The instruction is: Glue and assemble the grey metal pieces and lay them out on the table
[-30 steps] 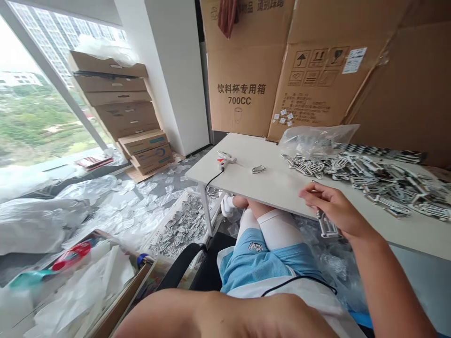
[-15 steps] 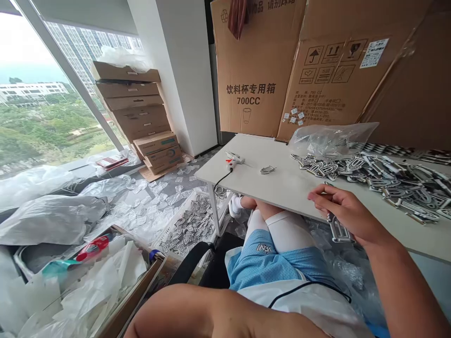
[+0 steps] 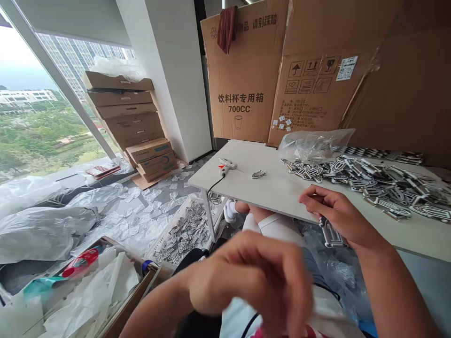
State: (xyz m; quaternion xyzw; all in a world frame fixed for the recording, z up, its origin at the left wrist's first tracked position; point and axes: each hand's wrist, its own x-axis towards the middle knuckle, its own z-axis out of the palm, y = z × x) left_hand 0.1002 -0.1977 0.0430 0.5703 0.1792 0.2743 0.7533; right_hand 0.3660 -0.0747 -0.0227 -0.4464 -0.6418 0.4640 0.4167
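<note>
My right hand [image 3: 334,211], above the table's front edge, has its fingers bent around a small white-and-dark arched frame piece [image 3: 331,234] that hangs down below the palm. My left hand [image 3: 250,281] is close to the camera over my lap, blurred by motion. Its fingers curve downward, and I cannot make out whether anything is between them. On the table, a similar single frame piece [image 3: 258,174] lies apart. To its left rests a white glue gun [image 3: 227,166] with a red trigger and a black cord. A large heap of such frame pieces [image 3: 373,183] covers the table's right side.
A clear plastic bag [image 3: 313,144] lies behind the heap on the white table [image 3: 243,155]. Below left stands a white crate [image 3: 155,244] of frame pieces. An open carton [image 3: 141,293] holds plastic sheets. Tall cardboard [image 3: 243,65] stands behind; plastic scraps litter the floor.
My left hand has risen into view over my lap, where only the arm showed before. My right hand still holds the frame piece. The camera view has shifted somewhat.
</note>
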